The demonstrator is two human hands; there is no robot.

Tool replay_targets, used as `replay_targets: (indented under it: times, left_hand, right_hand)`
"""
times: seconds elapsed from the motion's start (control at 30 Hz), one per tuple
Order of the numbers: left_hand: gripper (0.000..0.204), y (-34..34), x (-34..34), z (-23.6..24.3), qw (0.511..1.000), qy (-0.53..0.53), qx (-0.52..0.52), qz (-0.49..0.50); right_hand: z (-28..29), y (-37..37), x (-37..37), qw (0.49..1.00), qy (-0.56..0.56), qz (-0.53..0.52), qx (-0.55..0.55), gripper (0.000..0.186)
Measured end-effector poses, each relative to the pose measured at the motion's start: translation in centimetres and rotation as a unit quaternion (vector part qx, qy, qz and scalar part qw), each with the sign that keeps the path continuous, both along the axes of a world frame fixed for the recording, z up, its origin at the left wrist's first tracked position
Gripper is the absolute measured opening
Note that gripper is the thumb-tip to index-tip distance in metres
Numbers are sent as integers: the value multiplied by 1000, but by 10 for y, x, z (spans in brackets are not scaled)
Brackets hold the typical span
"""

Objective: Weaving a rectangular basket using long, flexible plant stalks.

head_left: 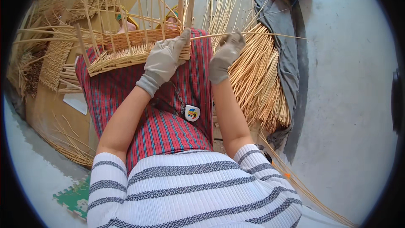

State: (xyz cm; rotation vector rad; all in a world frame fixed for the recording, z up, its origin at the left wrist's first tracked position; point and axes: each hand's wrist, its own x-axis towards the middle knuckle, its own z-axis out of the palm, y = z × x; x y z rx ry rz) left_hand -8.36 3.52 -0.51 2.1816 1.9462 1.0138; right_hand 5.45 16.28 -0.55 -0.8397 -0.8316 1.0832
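1 lap cloth point(168, 137), 1 stick bundle point(261, 86) to its R, 1 basket point(122, 61) atop cloth, long axis approx L-R, w/ 2 hands: L hand point(164, 57) nearer, fingers clamped on basket's R end, R hand point(228, 52) farther R, fingers together on 1 thin strand point(209, 36) running approx L-R from that end.

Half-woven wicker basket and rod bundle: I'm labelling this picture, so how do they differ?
The left grip holds the half-woven wicker basket; the rod bundle lies unheld. The basket's strands are interlaced; the bundle's rods lie roughly side by side, unwoven. Both show tan strands.
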Motion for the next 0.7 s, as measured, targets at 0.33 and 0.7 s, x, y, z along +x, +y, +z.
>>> replay_targets:
  times: [0.33, 0.7]
  left_hand:
    - [82, -5, 11, -2, 993, 105, -32, 50]
    - [89, -5, 8, -15, 998, 60, 16, 17]
  right_hand:
    - [-34, 66, 42, 792, 484, 352, -123, 87]
    - [49, -55, 50, 949, 175, 255, -53, 63]
